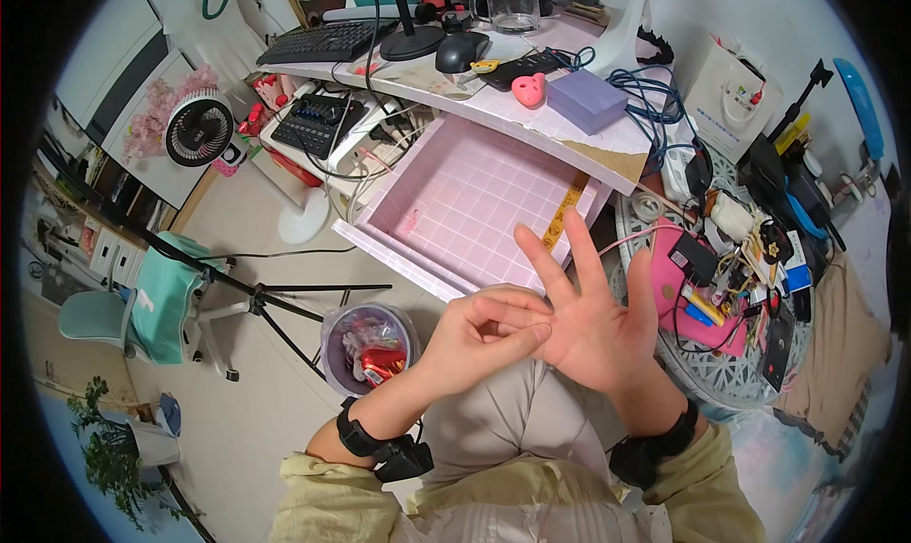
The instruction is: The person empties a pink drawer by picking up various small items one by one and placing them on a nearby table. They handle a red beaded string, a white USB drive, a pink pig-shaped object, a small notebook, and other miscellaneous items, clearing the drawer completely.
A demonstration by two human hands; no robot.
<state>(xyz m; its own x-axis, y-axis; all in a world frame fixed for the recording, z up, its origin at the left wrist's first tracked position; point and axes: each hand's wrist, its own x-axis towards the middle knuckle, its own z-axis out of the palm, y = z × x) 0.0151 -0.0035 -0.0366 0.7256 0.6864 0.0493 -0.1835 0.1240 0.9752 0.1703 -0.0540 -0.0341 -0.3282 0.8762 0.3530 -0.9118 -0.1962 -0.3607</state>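
My left hand (484, 336) has its thumb and fingers closed at the little-finger side of my right hand, seeming to grip the outer fingers there. My right hand (598, 322) is turned palm up, its thumb and two fingers spread and nothing lying on the palm. The overlap hides the outer fingers, so their exact grip is unclear. Both hands are above my lap, in front of a pulled-out drawer (477, 187) lined with pink grid-patterned sheet. A yellow patterned strip (566, 210) runs along the drawer's right side. Black straps with small devices circle both forearms.
On the desk (455, 91) are a keyboard (324, 42), a mouse (461, 52), a glass mug (514, 5), a purple box (587, 101) and coiled blue cord (651, 98). A cluttered round table (701, 376) stands right. A waste bin (331, 361), tripod leg (320, 287) and fan (201, 131) are left.
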